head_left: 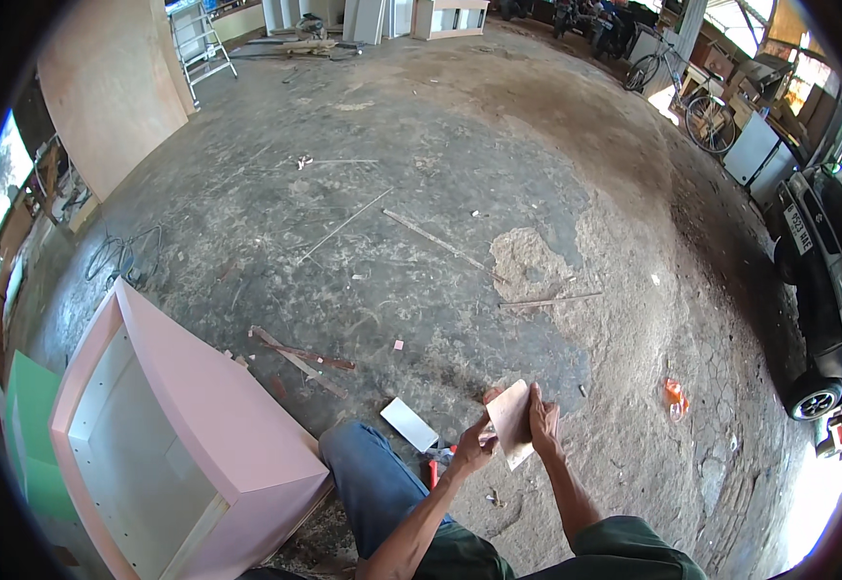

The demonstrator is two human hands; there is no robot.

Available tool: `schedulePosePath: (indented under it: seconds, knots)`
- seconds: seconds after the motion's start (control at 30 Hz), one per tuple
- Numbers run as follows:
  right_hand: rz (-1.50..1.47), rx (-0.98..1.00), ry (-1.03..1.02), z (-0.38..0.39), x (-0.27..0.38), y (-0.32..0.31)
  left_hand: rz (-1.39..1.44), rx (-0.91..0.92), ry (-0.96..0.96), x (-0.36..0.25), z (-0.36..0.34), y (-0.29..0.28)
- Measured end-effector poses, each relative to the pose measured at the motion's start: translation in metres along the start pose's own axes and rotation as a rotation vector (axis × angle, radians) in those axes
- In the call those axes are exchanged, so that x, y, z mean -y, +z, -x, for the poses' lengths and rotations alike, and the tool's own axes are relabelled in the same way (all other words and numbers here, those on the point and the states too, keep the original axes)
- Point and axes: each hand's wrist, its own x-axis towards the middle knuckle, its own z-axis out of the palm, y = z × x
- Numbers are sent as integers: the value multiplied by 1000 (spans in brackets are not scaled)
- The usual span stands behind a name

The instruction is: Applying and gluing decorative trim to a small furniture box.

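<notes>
I grip a small tan rectangular piece (512,418) between both hands, tilted above the floor. My left hand (477,447) is closed on its left side, and my right hand (545,425) is closed on its right edge, thumb upward. A red-handled tool (435,472) lies by my left hand, partly hidden, beside a white rectangular piece (407,423). My bent knee (358,454) in blue cloth is left of them. A pink cabinet (209,398) with a white interior stands at my left, with a green panel (34,425) behind it.
Sticks (303,360) and scraps lie on the concrete floor (411,271), with a coiled cable (116,256) at left and an orange plastic item (674,398) at right. A tall plywood sheet (102,106), ladder (203,53), bicycle (706,121) and dark car (817,280) stand around the edges.
</notes>
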Motion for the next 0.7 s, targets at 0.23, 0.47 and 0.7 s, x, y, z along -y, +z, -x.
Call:
schedulePosePath:
  seconds: [0.23, 0.47, 0.7]
  knots:
    - [-195, 62, 53, 33, 27, -1, -94, -113, -252, -41, 19, -5]
    - [-346, 276, 123, 60, 19, 18, -671, -247, 202, -24, 29, -29]
    - [-346, 488, -416, 60, -35, 10, -406, -33, 66, 24, 13, -40]
